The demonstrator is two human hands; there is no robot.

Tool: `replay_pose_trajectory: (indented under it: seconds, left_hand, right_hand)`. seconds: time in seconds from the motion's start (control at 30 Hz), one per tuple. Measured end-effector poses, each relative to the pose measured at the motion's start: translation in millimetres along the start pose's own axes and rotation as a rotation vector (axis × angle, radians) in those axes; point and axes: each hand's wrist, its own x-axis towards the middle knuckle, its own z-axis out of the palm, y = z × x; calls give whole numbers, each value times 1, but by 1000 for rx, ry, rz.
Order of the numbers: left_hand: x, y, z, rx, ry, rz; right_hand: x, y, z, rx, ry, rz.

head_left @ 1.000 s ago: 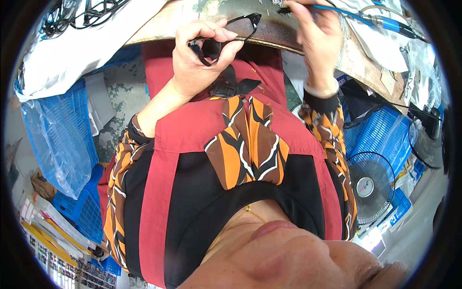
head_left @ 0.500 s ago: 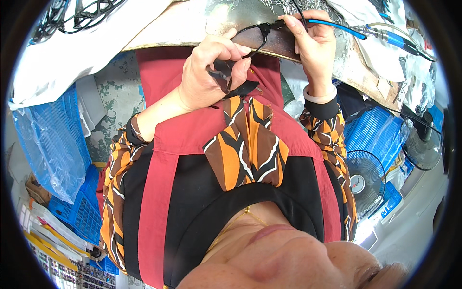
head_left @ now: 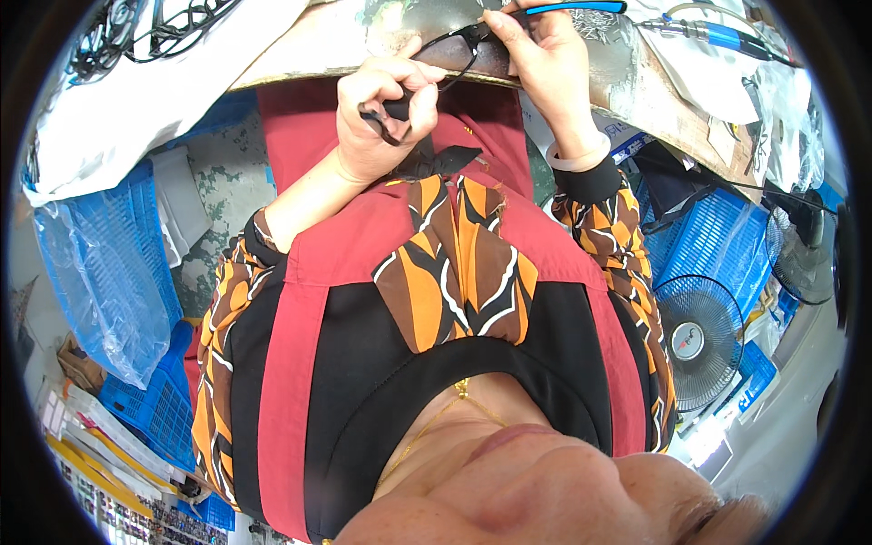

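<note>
"Any lettering about?"
"The fan hub [head_left: 698,352], well below and right of the right fingers [head_left: 510,34], bears a small mark [head_left: 688,340]."
"Anything nearer those fingers?"
"Blue print [head_left: 625,138] on a white package, below and right; too small to read."

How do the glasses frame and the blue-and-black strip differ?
Shape: the glasses frame has a curved rim, while the blue-and-black strip is long and slim. Colour: the frame looks dark throughout; the strip carries bright blue. Place: the left hand holds the frame, the right hand the strip. Both are held in the fingers.
</note>
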Motion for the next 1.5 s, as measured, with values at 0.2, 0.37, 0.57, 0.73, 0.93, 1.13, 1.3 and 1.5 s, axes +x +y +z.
replay_pose_trajectory:
  seconds: [0.2, 0.37, 0.57, 0.73, 0.93, 1.13, 1.3, 1.5]
  left_hand:
    - [72, 38, -43, -362, 224, -355]
    - [71, 31, -34, -1342, -125, -1178]
    - [31, 8, -4, -1647, -100, -1636]
    - [37, 18, -3, -1576, -7, -1685]
    - [44, 22, 2, -1502, 70, -1739]
    - [43, 18, 2, -1400, 28, -1742]
    - [31, 12, 4, -1545, -18, -1652]
    - [22, 3, 3, -1727, -25, -1590]
  right_hand:
    - [-8, -29, -37, -161, 60, -155]
    - [-1, -14, -31, -54, 38, 14]
    - [-1, -12, -20, 11, -56, 111]
    - [7, -13, -24, -95, -236, 147]
    - [11, 0, -32, 228, -218, 257]
    - [17, -20, -26, -35, -342, 294]
    - [35, -41, -31, -520, -518, 74]
    - [35, -36, -22, -585, -484, -55]
